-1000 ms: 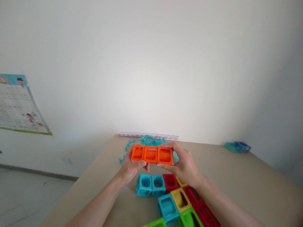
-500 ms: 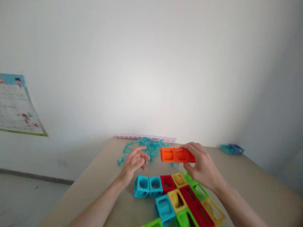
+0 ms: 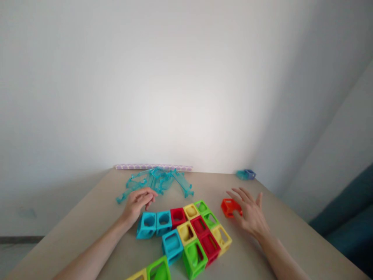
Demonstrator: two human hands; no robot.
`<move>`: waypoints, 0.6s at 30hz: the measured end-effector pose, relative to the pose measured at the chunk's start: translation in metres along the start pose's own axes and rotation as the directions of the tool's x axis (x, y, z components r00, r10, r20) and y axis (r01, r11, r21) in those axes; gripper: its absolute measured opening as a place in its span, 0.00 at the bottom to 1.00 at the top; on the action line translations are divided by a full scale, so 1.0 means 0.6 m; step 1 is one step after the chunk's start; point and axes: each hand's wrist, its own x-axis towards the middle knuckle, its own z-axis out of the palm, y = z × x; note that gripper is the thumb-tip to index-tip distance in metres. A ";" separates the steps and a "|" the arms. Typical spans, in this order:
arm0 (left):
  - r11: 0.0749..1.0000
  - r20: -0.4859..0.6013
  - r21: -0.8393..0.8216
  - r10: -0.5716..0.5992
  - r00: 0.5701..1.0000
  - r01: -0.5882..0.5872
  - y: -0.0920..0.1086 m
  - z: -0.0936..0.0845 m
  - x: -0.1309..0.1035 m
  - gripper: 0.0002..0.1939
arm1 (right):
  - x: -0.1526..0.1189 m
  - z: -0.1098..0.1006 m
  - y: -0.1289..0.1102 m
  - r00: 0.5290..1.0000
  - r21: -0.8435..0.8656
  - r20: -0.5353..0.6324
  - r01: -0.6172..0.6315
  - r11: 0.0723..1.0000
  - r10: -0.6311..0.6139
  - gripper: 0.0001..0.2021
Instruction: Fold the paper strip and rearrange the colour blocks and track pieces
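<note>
My right hand (image 3: 250,212) is palm down with its fingers spread. Under its thumb side stands an orange hollow block (image 3: 227,207) on the table, partly covered by the hand; the thumb seems to touch it. My left hand (image 3: 140,200) hovers behind the cyan cube (image 3: 146,225), its fingers curled in together with nothing visible in them. Between the hands lies a joined group of hollow cubes: a second cyan cube (image 3: 164,223), a red one (image 3: 177,217), yellow (image 3: 190,211) and green (image 3: 201,206) ones, and more in front.
Translucent teal track pieces (image 3: 159,181) lie in a heap behind my left hand. A purple patterned strip (image 3: 154,167) runs along the wall. At the back right sit a blue block (image 3: 250,174) and a teal piece (image 3: 241,175). A green cube (image 3: 159,269) is near the front.
My right hand has lowered the orange block to the table right of the cubes and spread its fingers. My left hand's fingers have curled in. The view has turned right.
</note>
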 end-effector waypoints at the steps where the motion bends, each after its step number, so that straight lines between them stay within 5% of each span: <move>1: 1.000 -0.010 0.016 0.013 1.000 -0.013 -0.001 -0.004 0.000 0.13 | 0.004 -0.001 -0.012 0.999 0.031 0.012 0.035 0.999 -0.036 0.26; 7: 0.987 -0.052 0.146 0.073 0.996 -0.065 -0.007 -0.015 0.003 0.14 | 0.019 0.019 -0.036 0.999 0.052 0.002 0.051 0.997 -0.051 0.18; 13: 0.961 -0.069 0.261 0.110 0.992 -0.089 0.020 -0.008 -0.010 0.15 | 0.018 0.022 -0.033 0.966 0.137 -0.238 0.136 0.981 -0.101 0.16; 18: 0.891 0.207 0.406 0.129 0.970 -0.205 0.086 -0.019 -0.087 0.22 | 0.009 0.006 -0.061 0.911 0.458 -0.192 0.413 0.787 -0.366 0.21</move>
